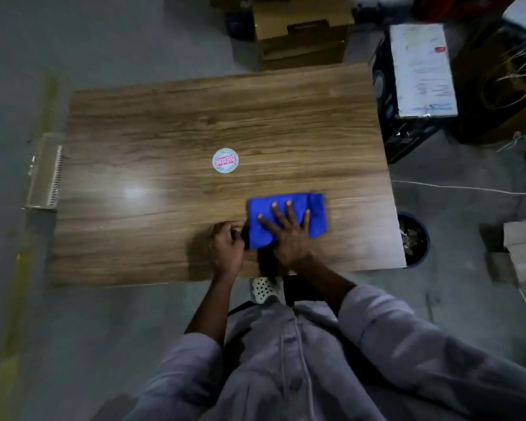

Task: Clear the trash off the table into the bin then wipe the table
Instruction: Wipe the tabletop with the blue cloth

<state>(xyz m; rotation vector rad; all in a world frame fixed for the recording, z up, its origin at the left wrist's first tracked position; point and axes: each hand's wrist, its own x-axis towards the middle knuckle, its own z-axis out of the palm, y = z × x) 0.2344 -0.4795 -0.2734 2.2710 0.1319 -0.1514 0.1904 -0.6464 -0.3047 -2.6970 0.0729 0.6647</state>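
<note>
Lower centre: left hand curled at cloth's left edge, can't tell if gripping. Right hand flat, fingers spread, pressing blue cloth onto table. I judge cloth soft, light, bunches easily; palm-down hold suits. Bin right. Round sticker beyond, mid-frame.

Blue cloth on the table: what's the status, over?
Right hand flat on blue cloth, fingers spread. Left hand curled at cloth's left edge, grip unclear. Round label lies ahead on table.
</note>
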